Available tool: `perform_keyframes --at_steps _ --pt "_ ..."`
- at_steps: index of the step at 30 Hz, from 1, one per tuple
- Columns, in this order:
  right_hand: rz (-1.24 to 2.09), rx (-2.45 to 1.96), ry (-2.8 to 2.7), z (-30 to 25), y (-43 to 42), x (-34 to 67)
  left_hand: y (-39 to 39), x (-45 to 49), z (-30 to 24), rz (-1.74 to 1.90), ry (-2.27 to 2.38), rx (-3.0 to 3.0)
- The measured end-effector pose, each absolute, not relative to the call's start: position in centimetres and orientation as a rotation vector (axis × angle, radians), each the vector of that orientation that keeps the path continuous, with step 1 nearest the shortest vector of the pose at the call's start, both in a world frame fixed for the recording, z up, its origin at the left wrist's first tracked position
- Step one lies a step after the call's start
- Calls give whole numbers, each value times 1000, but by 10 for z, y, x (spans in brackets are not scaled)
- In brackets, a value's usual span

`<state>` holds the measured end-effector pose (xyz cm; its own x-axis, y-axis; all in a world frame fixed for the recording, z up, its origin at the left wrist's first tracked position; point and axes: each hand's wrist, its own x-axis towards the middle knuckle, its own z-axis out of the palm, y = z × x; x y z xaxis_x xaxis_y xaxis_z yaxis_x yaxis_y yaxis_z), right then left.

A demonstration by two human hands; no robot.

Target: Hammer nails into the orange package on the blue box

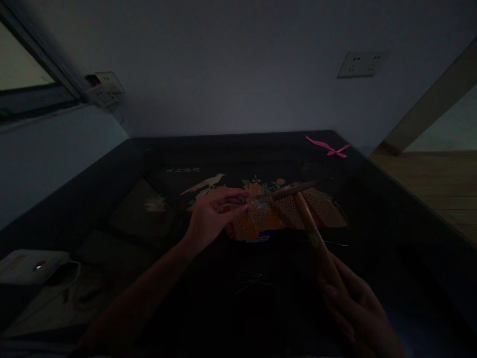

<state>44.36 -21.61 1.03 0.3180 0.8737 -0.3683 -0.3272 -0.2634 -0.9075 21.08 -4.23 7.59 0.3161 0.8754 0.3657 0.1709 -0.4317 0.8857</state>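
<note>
In my right hand [357,301] is a hammer [307,216], gripped low on its wooden handle. Its long dark head lies over a flat piece pierced with many small holes [257,221], orange at the left and brown at the right. My left hand [208,211] comes in from the left, thumb and fingers pinched together at that piece's upper left edge. Something small and shiny shows by the fingertips, close to the hammer head's left end; dimness keeps me from making it out. Several thin metal pins or wires [253,281] lie on the dark tabletop nearer me.
A pink ribbon [331,149] lies at the table's back right. On the left sits a white box-shaped device [33,266] with a cable. Pale bird and flower pictures [204,184] decorate the dark surface. Wall sockets [361,64] are behind. The light is very dim.
</note>
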Motion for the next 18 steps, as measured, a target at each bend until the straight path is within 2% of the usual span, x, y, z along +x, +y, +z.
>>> perform_keyframes --at_steps 18 --pt "1274 -1377 -554 10 -215 439 -26 228 35 1137 1014 1917"
